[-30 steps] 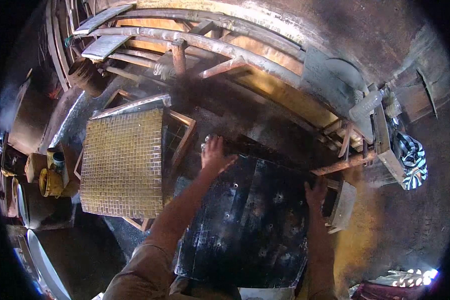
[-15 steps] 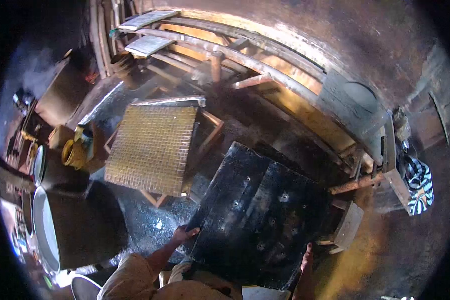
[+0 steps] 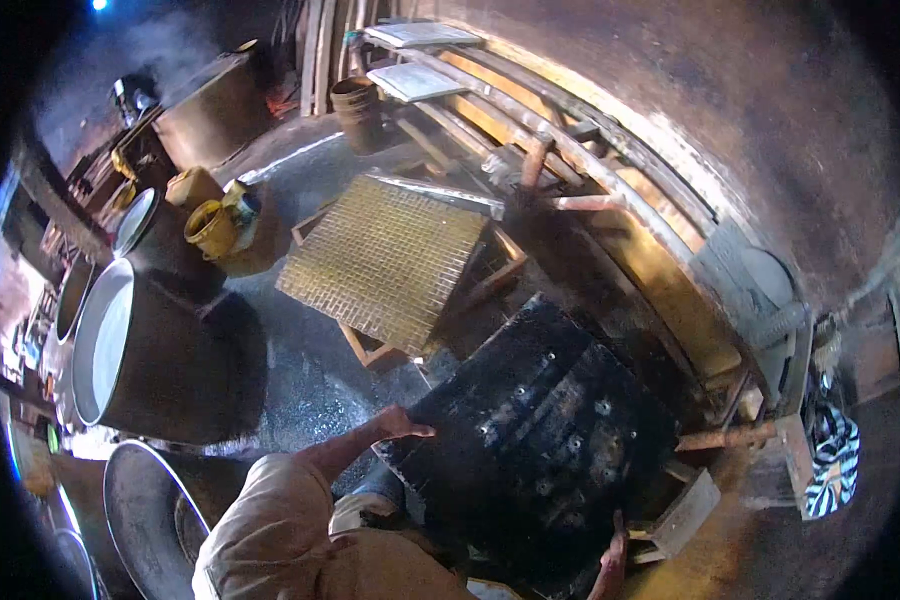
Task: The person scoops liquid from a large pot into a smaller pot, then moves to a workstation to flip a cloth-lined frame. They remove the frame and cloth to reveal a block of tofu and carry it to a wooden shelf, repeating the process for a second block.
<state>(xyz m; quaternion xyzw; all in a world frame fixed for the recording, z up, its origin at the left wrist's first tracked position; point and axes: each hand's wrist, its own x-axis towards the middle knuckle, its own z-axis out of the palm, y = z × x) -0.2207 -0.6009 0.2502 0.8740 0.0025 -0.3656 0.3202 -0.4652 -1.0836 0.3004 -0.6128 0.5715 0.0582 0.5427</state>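
A dark board (image 3: 560, 430) with several small holes lies tilted before me. My left hand (image 3: 402, 424) is at its left corner, the thumb over the top edge and the other fingers hidden. At the lower right edge, my right hand (image 3: 616, 550) grips the same board. Beyond the board, a yellowish woven mat (image 3: 390, 255) rests on a wooden frame (image 3: 370, 350).
Large metal pots (image 3: 160, 350) stand on the left, with an empty one (image 3: 130, 500) nearer me. Yellow buckets (image 3: 210, 228), a brown bucket (image 3: 358, 110) and a steaming vat (image 3: 215, 115) are farther back. Wooden rails (image 3: 610, 180) line the wall; a striped bag (image 3: 832, 460) hangs right.
The view has swung left, so the mat and pots sit farther right and more of the near pot shows. Both hands still hold the dark board.
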